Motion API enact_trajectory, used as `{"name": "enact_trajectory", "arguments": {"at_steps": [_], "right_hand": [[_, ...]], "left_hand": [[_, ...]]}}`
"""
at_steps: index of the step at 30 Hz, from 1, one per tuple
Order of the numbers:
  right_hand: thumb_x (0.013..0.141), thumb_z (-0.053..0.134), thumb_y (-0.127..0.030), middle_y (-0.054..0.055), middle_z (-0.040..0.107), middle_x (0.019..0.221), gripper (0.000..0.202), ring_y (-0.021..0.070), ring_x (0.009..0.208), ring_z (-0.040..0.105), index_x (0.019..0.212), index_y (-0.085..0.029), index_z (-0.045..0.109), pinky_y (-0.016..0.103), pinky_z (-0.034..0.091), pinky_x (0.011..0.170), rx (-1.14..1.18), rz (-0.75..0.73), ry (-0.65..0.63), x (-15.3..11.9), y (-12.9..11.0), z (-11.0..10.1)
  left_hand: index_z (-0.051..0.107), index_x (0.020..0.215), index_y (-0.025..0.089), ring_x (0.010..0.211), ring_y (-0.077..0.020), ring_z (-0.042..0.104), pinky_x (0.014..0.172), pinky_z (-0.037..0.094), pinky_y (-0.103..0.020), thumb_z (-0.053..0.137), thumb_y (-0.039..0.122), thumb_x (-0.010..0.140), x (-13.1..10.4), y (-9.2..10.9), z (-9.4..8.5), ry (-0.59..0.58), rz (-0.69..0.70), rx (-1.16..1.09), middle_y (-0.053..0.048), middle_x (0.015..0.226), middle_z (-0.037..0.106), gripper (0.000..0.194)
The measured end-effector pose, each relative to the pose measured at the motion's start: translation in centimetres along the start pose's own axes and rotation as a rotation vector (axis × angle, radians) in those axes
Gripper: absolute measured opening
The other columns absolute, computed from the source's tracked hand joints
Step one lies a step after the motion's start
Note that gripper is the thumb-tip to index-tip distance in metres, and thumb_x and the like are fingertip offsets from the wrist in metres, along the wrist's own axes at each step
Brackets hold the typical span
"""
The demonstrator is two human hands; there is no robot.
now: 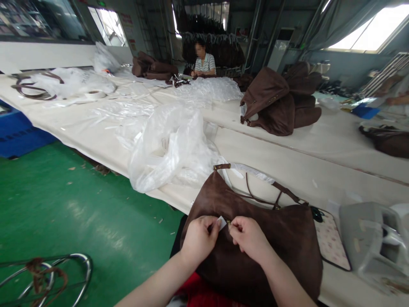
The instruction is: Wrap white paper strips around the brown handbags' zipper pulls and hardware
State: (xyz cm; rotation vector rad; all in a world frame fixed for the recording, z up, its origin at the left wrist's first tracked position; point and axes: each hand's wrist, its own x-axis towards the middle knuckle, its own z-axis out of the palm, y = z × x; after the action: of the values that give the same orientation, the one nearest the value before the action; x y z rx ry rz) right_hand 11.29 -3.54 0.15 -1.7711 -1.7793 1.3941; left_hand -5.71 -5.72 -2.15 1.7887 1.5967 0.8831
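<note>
A dark brown handbag [281, 238] lies at the table's near edge, its strap partly wrapped in white material. My left hand [202, 236] is over the bag's left part, thumb and fingers pinching a small white piece [222, 222]. Just to the right, my right hand [247, 236] has its fingertips pressed together at a small gold-coloured metal part [228, 222] on the bag. Both hands are close together, with a narrow gap between them.
Crumpled clear plastic [172, 149] lies beyond the bag. A patterned phone [332, 241] and a grey dispenser [367, 243] sit at right. More brown bags [275, 100] are farther back. A person [204, 62] sits across the table. A metal stool [86, 273] stands lower left.
</note>
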Motion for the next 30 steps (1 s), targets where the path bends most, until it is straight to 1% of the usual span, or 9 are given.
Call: {"name": "enact_trajectory", "arguments": {"at_steps": [3, 5, 11, 18, 21, 23, 25, 27, 30], "right_hand": [[0.082, 0.050, -0.027, -0.003, 0.060, 0.050, 0.019, 0.0077, 0.032, 0.047, 0.066, -0.019, 0.056, 0.017, 0.031, 0.035, 0.044, -0.009, -0.010, 0.1, 0.0, 0.1], [0.082, 0.050, -0.028, -0.003, 0.062, 0.051, 0.019, 0.0079, 0.033, 0.049, 0.068, -0.018, 0.058, 0.016, 0.032, 0.036, 0.042, -0.032, -0.025, 0.1, 0.0, 0.1], [0.085, 0.046, -0.024, -0.002, 0.069, 0.062, 0.020, 0.0073, 0.037, 0.054, 0.077, -0.018, 0.063, 0.016, 0.038, 0.040, 0.003, -0.097, -0.077, 0.2, 0.5, 0.1], [0.085, 0.044, -0.019, -0.003, 0.070, 0.068, 0.024, 0.0091, 0.043, 0.057, 0.092, -0.020, 0.066, 0.018, 0.042, 0.044, 0.026, -0.166, -0.113, -0.3, 1.4, 0.1], [0.085, 0.048, -0.020, 0.000, 0.070, 0.074, 0.021, 0.0126, 0.059, 0.064, 0.097, -0.020, 0.065, 0.022, 0.049, 0.057, 0.016, -0.246, 0.027, -1.0, 2.0, 0.4], [0.082, 0.052, -0.016, 0.002, 0.068, 0.079, 0.020, 0.0141, 0.067, 0.064, 0.098, -0.019, 0.064, 0.024, 0.050, 0.065, -0.041, -0.318, 0.193, -1.5, 2.4, 0.6], [0.081, 0.052, -0.012, 0.003, 0.065, 0.084, 0.021, 0.0144, 0.070, 0.062, 0.099, -0.020, 0.061, 0.026, 0.050, 0.068, -0.129, -0.383, 0.305, -1.8, 2.5, 0.9], [0.084, 0.050, -0.010, 0.003, 0.063, 0.089, 0.021, 0.0149, 0.074, 0.062, 0.098, -0.021, 0.060, 0.027, 0.049, 0.071, -0.238, -0.451, 0.328, -1.8, 2.4, 1.0], [0.089, 0.046, -0.009, 0.003, 0.061, 0.092, 0.020, 0.0154, 0.081, 0.061, 0.096, -0.022, 0.059, 0.027, 0.048, 0.074, -0.414, -0.531, 0.316, -1.7, 2.3, 1.2]], "left_hand": [[0.070, 0.079, 0.021, 0.073, -0.0187, 0.065, 0.070, 0.045, -0.026, 0.050, 0.030, 0.091, -0.2, 0.5, 0.6, 0.024, 0.049, 0.053, -0.006, 0.079, 0.072, 0.025], [0.070, 0.078, 0.021, 0.072, -0.0195, 0.066, 0.069, 0.045, -0.026, 0.051, 0.030, 0.090, -0.2, 0.6, 0.8, 0.008, 0.049, 0.041, -0.006, 0.079, 0.072, 0.025], [0.069, 0.068, 0.020, 0.066, -0.0187, 0.063, 0.064, 0.045, -0.025, 0.048, 0.030, 0.090, 0.2, 1.2, 0.8, -0.076, -0.014, -0.102, -0.006, 0.071, 0.071, 0.031], [0.068, 0.070, 0.018, 0.065, -0.0164, 0.062, 0.061, 0.043, -0.023, 0.055, 0.025, 0.082, 0.7, 1.0, 0.7, -0.131, -0.100, -0.138, -0.004, 0.071, 0.070, 0.020], [0.064, 0.068, 0.017, 0.061, -0.0145, 0.059, 0.059, 0.043, -0.023, 0.054, 0.031, 0.084, 0.9, 0.6, 1.1, -0.147, -0.162, -0.229, -0.003, 0.066, 0.066, 0.024], [0.061, 0.070, 0.016, 0.053, -0.0125, 0.056, 0.054, 0.045, -0.023, 0.057, 0.042, 0.083, 1.1, 0.2, 1.3, -0.203, -0.284, -0.392, -0.002, 0.062, 0.063, 0.029], [0.058, 0.074, 0.015, 0.048, -0.0108, 0.054, 0.050, 0.046, -0.022, 0.061, 0.051, 0.078, 1.2, -0.2, 1.4, -0.268, -0.415, -0.567, 0.000, 0.060, 0.060, 0.036], [0.058, 0.075, 0.014, 0.047, -0.0097, 0.054, 0.049, 0.047, -0.022, 0.065, 0.056, 0.072, 1.3, -0.4, 1.4, -0.305, -0.487, -0.660, 0.001, 0.060, 0.060, 0.043], [0.058, 0.074, 0.013, 0.047, -0.0089, 0.054, 0.048, 0.046, -0.020, 0.068, 0.060, 0.068, 1.5, -0.6, 1.3, -0.327, -0.512, -0.688, 0.001, 0.060, 0.059, 0.049]]}}
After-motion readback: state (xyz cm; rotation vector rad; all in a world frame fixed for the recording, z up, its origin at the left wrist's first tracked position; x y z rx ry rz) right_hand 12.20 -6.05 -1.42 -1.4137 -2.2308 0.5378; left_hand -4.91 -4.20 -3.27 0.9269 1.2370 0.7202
